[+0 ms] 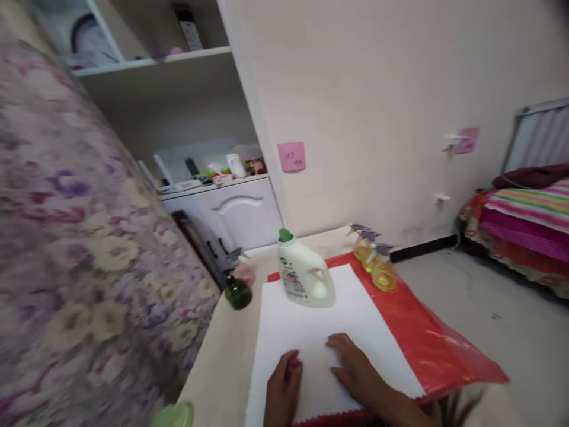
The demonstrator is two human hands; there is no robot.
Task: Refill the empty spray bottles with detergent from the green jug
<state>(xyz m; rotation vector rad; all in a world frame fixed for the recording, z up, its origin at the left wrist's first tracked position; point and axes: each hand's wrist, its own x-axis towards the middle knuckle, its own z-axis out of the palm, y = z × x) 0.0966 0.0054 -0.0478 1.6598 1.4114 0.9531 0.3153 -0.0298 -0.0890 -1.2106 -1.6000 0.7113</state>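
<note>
My left hand [283, 382] rests on its edge on a white sheet [306, 332]. Its fingers are loosely curled, slightly apart, and hold nothing. To its right, my right hand [358, 370] lies over the same sheet, open, fingers stretched towards the left and nothing in them. Beyond both hands, a pale green detergent bottle [302, 270] with a green cap [285, 235] and a side handle stands upright on the sheet's far part. Neither hand touches it. A red plastic cover [409, 329] shows from under the sheet at the right.
Several yellow spray bottles [383, 276] stand at the table's far right. A dark green bottle [238, 293] and a pink spray bottle [244, 271] stand at the far left. A light green object [174, 415] sits near left. Floral curtain [102, 267] borders the left; a bed [528, 228] is right.
</note>
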